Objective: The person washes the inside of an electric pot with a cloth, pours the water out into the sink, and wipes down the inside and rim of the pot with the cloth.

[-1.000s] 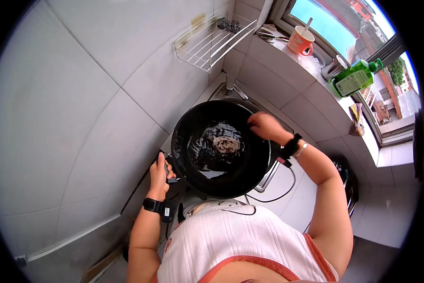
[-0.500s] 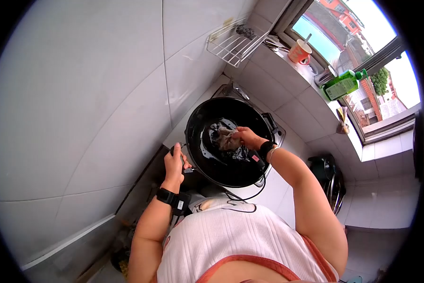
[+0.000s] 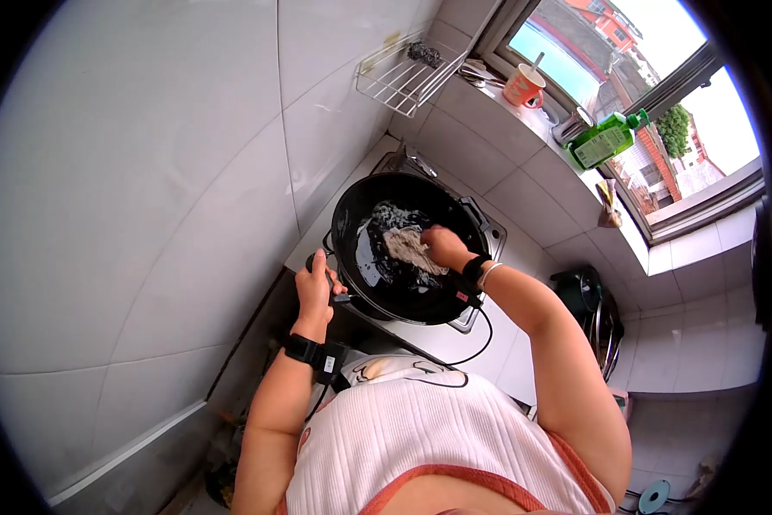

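Observation:
A large black wok (image 3: pixel 377 303) with some water in it rests over the sink area, tilted slightly. My left hand (image 3: pixel 314 287) is wrapped round the wok's handle at its left side. Inside the wok, my right hand (image 3: pixel 445 247) has its fingers closed on a greyish-beige cloth (image 3: pixel 410 249), which lies spread against the wet bottom. The fingertips of my right hand are partly hidden by the hand itself. A second, short handle (image 3: pixel 474 213) stands out at the wok's upper right rim.
A wire rack (image 3: pixel 407 79) hangs on the tiled wall. Along the window ledge are an orange and white mug (image 3: pixel 523 87), a metal cup (image 3: pixel 572 126), a green bottle (image 3: pixel 603 141) and a small cloth (image 3: pixel 609 203). Dark cookware (image 3: pixel 580 290) stands at the right.
My right hand has moved from the wok's right rim down into it and taken hold of the cloth, which is now more spread out. My left hand keeps its hold on the handle.

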`<action>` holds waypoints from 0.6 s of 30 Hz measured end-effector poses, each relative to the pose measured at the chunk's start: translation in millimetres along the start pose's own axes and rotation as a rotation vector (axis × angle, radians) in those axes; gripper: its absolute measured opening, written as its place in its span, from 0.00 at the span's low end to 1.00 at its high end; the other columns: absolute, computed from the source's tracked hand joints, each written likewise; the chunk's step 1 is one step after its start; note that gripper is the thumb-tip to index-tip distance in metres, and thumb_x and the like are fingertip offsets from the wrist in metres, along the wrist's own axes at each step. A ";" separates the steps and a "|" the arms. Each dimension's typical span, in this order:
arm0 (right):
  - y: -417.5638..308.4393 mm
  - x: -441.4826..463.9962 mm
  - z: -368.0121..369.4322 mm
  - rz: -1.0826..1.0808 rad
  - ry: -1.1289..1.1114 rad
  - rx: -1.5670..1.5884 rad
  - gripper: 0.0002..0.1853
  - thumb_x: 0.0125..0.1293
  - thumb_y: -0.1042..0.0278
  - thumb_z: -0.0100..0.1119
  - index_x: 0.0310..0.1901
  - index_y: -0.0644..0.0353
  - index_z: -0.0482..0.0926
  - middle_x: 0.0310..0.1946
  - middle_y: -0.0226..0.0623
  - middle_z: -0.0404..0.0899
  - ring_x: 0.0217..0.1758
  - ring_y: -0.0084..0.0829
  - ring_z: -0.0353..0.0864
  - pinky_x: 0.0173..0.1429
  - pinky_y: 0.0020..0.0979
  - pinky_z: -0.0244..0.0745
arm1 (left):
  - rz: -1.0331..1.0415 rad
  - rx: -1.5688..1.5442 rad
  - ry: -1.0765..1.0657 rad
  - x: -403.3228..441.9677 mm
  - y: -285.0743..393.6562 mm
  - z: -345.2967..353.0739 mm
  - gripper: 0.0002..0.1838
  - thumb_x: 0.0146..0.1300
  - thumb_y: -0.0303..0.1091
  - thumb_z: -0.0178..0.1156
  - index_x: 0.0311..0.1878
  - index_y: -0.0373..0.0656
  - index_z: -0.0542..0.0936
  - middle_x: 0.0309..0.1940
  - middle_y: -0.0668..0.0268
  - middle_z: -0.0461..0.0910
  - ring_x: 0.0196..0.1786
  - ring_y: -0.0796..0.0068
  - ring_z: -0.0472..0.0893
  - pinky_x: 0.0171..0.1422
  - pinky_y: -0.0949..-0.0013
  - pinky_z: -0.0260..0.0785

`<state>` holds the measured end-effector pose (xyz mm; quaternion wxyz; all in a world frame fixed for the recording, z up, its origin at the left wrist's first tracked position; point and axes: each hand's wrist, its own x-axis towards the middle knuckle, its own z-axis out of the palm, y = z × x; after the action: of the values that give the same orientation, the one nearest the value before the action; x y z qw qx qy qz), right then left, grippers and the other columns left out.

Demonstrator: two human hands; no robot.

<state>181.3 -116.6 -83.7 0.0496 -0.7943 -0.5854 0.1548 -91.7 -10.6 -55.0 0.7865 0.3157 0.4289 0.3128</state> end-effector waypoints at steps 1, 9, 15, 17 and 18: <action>-2.3 1.6 1.8 0.032 -0.151 0.014 0.12 0.47 0.66 0.59 0.35 0.58 0.79 0.36 0.47 0.77 0.41 0.45 0.76 0.46 0.37 0.71 | -0.007 -0.002 -0.004 0.7 -0.4 0.1 0.20 0.62 0.46 0.51 0.20 0.43 0.64 0.14 0.67 0.64 0.12 0.78 0.63 0.21 0.68 0.65; -9.1 35.5 65.0 0.260 -0.001 0.175 0.25 0.44 0.52 0.65 0.36 0.65 0.76 0.36 0.48 0.78 0.44 0.45 0.76 0.48 0.38 0.71 | -0.047 -0.009 0.012 -0.6 0.5 -5.7 0.19 0.62 0.45 0.51 0.20 0.44 0.65 0.14 0.67 0.65 0.11 0.78 0.63 0.20 0.68 0.65; -8.0 52.6 39.7 0.156 -0.258 0.329 0.12 0.49 0.62 0.58 0.30 0.63 0.75 0.28 0.41 0.78 0.34 0.34 0.76 0.39 0.34 0.70 | -0.051 -0.018 -0.006 0.2 0.7 -7.5 0.19 0.62 0.46 0.52 0.22 0.44 0.65 0.14 0.68 0.66 0.11 0.79 0.63 0.20 0.69 0.65; -7.9 52.3 27.5 0.171 -0.176 0.495 0.11 0.50 0.63 0.58 0.30 0.63 0.73 0.26 0.38 0.75 0.31 0.30 0.73 0.37 0.33 0.69 | -0.056 -0.028 -0.012 1.6 0.9 -5.7 0.19 0.62 0.46 0.52 0.22 0.44 0.65 0.14 0.68 0.66 0.11 0.79 0.63 0.20 0.69 0.65; -8.3 52.4 22.2 0.183 -0.095 0.662 0.10 0.51 0.65 0.58 0.29 0.62 0.72 0.23 0.34 0.73 0.29 0.27 0.70 0.35 0.31 0.68 | -0.054 -0.026 -0.015 2.4 0.9 -5.0 0.19 0.62 0.46 0.52 0.22 0.44 0.65 0.14 0.68 0.66 0.11 0.79 0.63 0.21 0.69 0.66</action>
<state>181.0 -66.8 -112.4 0.2632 -0.7763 -0.4313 0.3769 -95.1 -7.0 -57.7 0.8017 0.2960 0.4274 0.2949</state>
